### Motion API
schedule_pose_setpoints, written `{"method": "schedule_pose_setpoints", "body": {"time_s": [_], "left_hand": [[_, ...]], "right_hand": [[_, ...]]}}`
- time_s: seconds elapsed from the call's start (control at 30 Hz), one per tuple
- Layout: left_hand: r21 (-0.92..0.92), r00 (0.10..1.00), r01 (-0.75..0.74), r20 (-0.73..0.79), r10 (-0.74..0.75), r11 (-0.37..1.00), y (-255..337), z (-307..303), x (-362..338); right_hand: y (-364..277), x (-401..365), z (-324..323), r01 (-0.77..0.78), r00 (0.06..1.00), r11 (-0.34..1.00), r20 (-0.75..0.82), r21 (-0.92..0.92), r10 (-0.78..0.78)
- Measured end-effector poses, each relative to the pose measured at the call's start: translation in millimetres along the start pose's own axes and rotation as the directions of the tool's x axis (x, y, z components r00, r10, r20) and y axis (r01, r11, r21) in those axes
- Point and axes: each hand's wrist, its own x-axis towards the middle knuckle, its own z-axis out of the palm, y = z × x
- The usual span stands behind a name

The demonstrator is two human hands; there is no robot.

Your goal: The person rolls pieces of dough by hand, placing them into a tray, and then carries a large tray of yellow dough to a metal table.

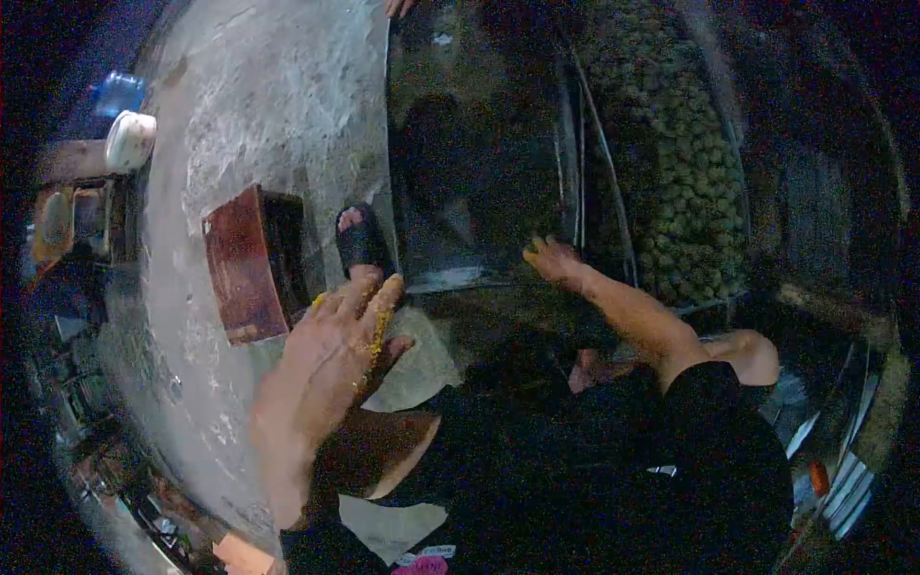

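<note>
Yellow crumbs [377, 337] cling to the left hand [321, 359], fingers loosely spread; the right hand's [556, 264] grip at the tray [450, 279] is unclear; light, even touches should suit.

A rough grey concrete floor [287, 105] is spreading around the reddish-brown box [240, 264], showing pale, worn patches and catching a cool, dim light. Beyond the box and to its left, a white tub [130, 141] is standing just beside a blue plastic container [119, 94]. Far to the box's right, the surroundings are sinking into grainy shadow.
</note>
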Motion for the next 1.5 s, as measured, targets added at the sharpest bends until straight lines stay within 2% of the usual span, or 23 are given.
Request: {"method": "schedule_pose_setpoints", "body": {"time_s": [0.03, 0.1, 0.13, 0.23, 0.3, 0.43, 0.53, 0.6, 0.63, 0.67, 0.7, 0.73, 0.77, 0.83, 0.9, 0.97, 1.03, 1.1, 1.13, 1.23, 1.3, 1.43, 1.5], "left_hand": [[-0.004, 0.999, 0.016, 0.034, -0.016, 1.0, -1, 0, 0], [0.008, 1.0, 0.005, 0.015, -0.005, 1.0, -1, 1, 0], [0.026, 1.0, -0.013, -0.018, 0.013, 1.0, -1, 0, 0], [0.037, 0.998, 0.045, 0.045, -0.046, 0.998, -5, -3, -1], [0.027, 0.997, 0.056, 0.045, -0.057, 0.998, -10, -1, -3], [0.03, 0.998, 0.05, 0.043, -0.052, 0.998, -11, -4, -8], [-0.007, 0.999, 0.045, 0.027, -0.045, 0.999, -16, -3, -9], [-0.017, 1.0, 0.02, 0.016, -0.02, 1.0, -21, 1, -11], [-0.024, 1.0, -0.006, 0.001, 0.006, 1.0, -23, 4, -12], [-0.027, 1.0, 0.0, -0.012, 0.0, 1.0, -24, 8, -14], [0.024, 0.997, -0.021, -0.076, 0.023, 0.999, -25, 13, -16], [0.076, 0.989, -0.04, -0.137, 0.05, 0.996, -24, 16, -18], [0.072, 0.988, -0.04, -0.148, 0.051, 0.997, -22, 13, -19], [-0.017, 0.997, -0.026, -0.072, 0.025, 1.0, -17, 3, -20], [0.024, 0.997, -0.027, -0.073, 0.029, 0.999, -12, 2, -20], [0.066, 0.997, -0.019, -0.07, 0.024, 0.998, -10, 3, -24], [0.083, 0.992, -0.039, -0.117, 0.048, 0.996, -12, 9, -24], [0.109, 0.977, -0.085, -0.185, 0.104, 0.99, -13, 12, -26], [0.134, 0.956, -0.136, -0.243, 0.166, 0.982, -14, 14, -26], [0.127, 0.965, -0.116, -0.221, 0.142, 0.985, -19, 26, -24], [0.103, 0.962, -0.106, -0.242, 0.128, 0.989, -18, 29, -25], [0.041, 0.957, -0.108, -0.266, 0.115, 0.993, -20, 32, -30], [0.066, 0.943, -0.13, -0.3, 0.143, 0.989, -26, 39, -30]], "right_hand": [[-3, 5, -6, 0.009, 1.0, 1.0, 0.005, 0.009, -0.009], [0, 16, -30, -0.023, 0.945, 0.992, 0.326, 0.124, -0.019], [7, 23, -22, -0.026, 0.945, 0.992, 0.328, 0.125, -0.016], [25, 40, -1, -0.23, 0.934, 0.957, 0.315, 0.177, 0.166], [32, 35, -31, -0.36, 0.902, 0.733, 0.014, 0.577, 0.432], [37, 41, -31, -0.314, 0.919, 0.788, -0.038, 0.53, 0.392], [52, 56, 22, -0.087, 0.992, 0.922, -0.055, 0.377, 0.116], [55, 58, -19, -0.274, 0.957, 0.932, 0.164, 0.237, 0.24], [60, 60, -36, -0.268, 0.959, 0.936, 0.156, 0.228, 0.237], [65, 61, -52, -0.476, 0.879, 0.605, 0.318, 0.638, 0.356], [68, 58, -67, -0.574, 0.779, 0.071, 0.517, 0.816, 0.354], [65, 46, -84, -0.433, 0.835, -0.116, 0.446, 0.894, 0.321], [56, 37, -104, -0.433, 0.836, -0.105, 0.443, 0.895, 0.325], [32, 25, -133, -0.375, 0.754, -0.356, 0.505, 0.856, 0.419], [33, 27, -75, -0.32, 0.776, -0.24, 0.398, 0.917, 0.489], [37, 34, -26, -0.527, 0.739, 0.158, 0.358, 0.835, 0.571], [18, 29, -43, -0.481, 0.745, 0.156, 0.308, 0.863, 0.592], [3, 30, -70, -0.614, 0.735, 0.535, 0.173, 0.58, 0.656], [0, 29, -70, -0.607, 0.742, 0.546, 0.165, 0.578, 0.65], [1, 22, -63, -0.561, 0.751, 0.604, 0.041, 0.566, 0.659], [14, 15, -45, -0.263, 0.847, 0.775, -0.246, 0.575, 0.47], [16, 12, -54, -0.449, 0.838, 0.655, 0.032, 0.608, 0.545], [11, 10, -46, -0.311, 0.782, 0.172, 0.149, 0.935, 0.606]]}}
